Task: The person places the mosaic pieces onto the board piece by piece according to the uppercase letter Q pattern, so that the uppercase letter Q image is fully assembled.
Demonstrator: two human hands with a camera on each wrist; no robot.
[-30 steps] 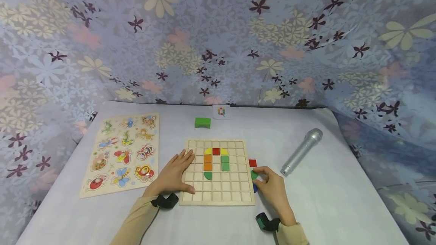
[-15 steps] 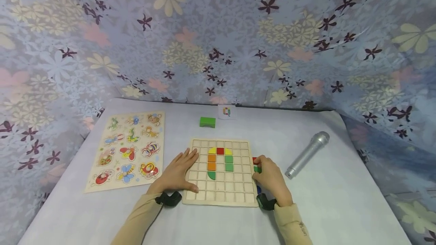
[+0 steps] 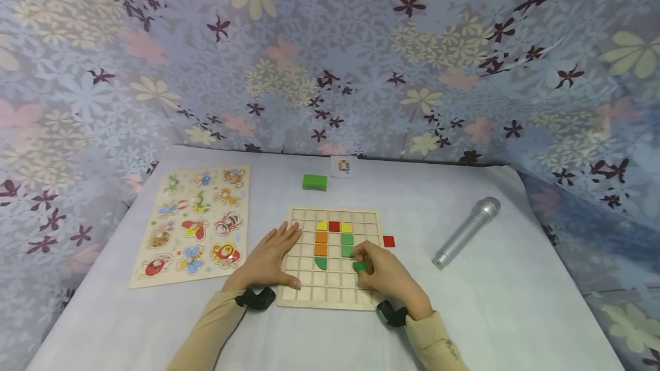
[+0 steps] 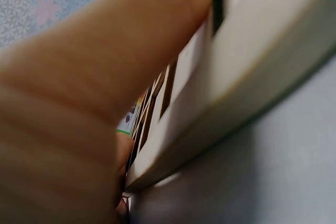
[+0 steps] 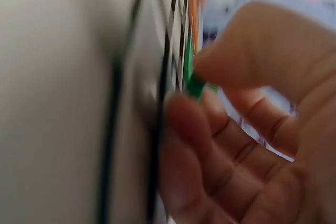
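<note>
A wooden grid board lies on the table with an arch of coloured tiles: a red square between two yellow quarter-rounds, orange squares on the left above a green quarter-round, and green squares on the right. My left hand rests spread on the board's left edge. In the left wrist view its thumb crosses the board's rim. My right hand pinches a small green tile over the right half of the grid. That tile shows between thumb and fingers in the right wrist view.
A loose red square tile lies right of the board. Beyond the board are a green block and a pattern card. A picture puzzle board lies left, a silver microphone right.
My right hand took a green tile from beside the board and moved left over the grid with it. The blue tile beside the board no longer shows. My left hand stays on the board.
</note>
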